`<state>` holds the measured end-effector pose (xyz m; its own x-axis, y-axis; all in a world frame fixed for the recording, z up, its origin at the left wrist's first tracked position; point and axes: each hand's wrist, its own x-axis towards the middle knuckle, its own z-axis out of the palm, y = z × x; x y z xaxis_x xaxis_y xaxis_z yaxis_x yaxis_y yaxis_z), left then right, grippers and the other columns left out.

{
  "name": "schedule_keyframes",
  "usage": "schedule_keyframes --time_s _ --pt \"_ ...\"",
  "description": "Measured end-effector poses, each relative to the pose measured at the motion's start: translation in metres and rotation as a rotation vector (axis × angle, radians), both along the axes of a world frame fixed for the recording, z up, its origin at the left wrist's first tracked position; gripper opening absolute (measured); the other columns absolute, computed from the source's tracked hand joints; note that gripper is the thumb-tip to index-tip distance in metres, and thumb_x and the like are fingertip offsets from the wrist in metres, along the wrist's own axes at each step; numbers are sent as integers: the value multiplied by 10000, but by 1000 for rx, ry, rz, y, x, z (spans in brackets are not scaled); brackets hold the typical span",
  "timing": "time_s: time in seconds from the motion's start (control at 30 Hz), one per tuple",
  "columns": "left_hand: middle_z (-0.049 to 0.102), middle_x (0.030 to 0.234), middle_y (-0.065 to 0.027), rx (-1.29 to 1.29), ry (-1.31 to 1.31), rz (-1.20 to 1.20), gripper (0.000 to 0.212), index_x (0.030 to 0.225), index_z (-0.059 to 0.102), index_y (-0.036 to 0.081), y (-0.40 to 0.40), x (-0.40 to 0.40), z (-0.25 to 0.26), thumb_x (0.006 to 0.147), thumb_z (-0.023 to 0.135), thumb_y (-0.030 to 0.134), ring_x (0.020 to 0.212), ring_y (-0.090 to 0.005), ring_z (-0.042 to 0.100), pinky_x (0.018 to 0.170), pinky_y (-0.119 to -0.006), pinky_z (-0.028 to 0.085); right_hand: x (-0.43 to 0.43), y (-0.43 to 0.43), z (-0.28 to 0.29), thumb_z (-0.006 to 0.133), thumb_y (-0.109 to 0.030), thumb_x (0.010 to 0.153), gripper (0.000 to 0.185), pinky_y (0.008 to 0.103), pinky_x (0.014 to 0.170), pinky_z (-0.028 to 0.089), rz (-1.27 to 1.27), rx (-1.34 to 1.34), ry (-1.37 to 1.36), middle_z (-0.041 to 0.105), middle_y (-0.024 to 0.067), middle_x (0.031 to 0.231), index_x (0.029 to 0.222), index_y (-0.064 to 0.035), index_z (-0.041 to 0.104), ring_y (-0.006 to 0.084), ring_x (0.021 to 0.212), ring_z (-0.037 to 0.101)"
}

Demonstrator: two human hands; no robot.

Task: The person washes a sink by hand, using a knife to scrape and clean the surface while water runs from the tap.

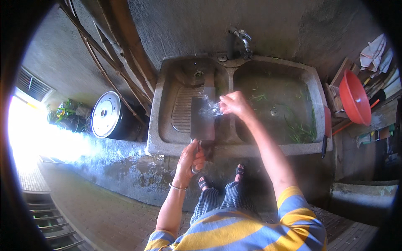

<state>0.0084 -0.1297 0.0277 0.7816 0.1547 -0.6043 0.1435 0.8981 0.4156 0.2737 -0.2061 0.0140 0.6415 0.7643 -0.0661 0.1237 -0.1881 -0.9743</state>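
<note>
My left hand [192,158] grips the handle of a cleaver, below its broad grey blade [201,124]. The blade points away from me over the left basin [168,94], above the ribbed washboard slope [182,109]. Just right of the blade, my right hand [233,104] has its fingers curled. Clear water [213,108] splashes between that hand and the blade; blur hides whether the fingers hold anything. Water stands in the right basin [254,122], with green leafy stalks [301,131] in it.
A metal tap [243,37] juts from the wall behind the sink. Another knife [326,125] rests on the right rim, its black handle overhanging. Beyond it is a red plastic basin [355,98]. Wooden poles [125,56] and a lidded drum [108,114] stand at left.
</note>
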Motion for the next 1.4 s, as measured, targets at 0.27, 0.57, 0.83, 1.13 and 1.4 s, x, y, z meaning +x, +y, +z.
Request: schedule_keyframes --time_s 0.27,0.57,0.83,1.13,1.4 --pt "381 576 31 255 7 -73 311 817 482 107 21 0 -24 952 491 386 394 -55 311 315 -204 254 -121 70 -32 484 -316 927 575 463 1090 254 59 -210 -764 388 324 1338 1266 140 393 427 1280 346" --pt "476 585 19 636 87 -204 313 803 496 122 -5 -76 -36 944 498 401 421 -70 400 352 -222 296 -185 40 -16 426 -436 941 725 480 1135 152 113 -371 -732 271 329 1419 1346 151 293 432 1355 223" --pt "503 636 -61 339 5 -169 232 817 497 74 31 -28 -17 929 534 273 554 -129 476 466 -286 355 -144 83 -42 450 -400 939 638 468 1109 226 1 -362 -822 341 322 1383 1298 124 389 430 1315 305" --pt "458 605 33 166 -20 -147 284 845 475 118 53 11 -33 959 469 378 444 -68 386 374 -212 318 -108 101 -31 353 -441 964 686 489 1121 187 -1 -480 -849 289 323 1414 1340 133 320 426 1343 261" --pt "483 675 42 131 163 -208 261 951 526 144 10 -57 20 957 484 401 544 -64 448 444 -216 365 -175 57 -22 432 -445 937 719 494 1124 168 13 -472 -813 266 342 1415 1337 143 319 457 1344 233"
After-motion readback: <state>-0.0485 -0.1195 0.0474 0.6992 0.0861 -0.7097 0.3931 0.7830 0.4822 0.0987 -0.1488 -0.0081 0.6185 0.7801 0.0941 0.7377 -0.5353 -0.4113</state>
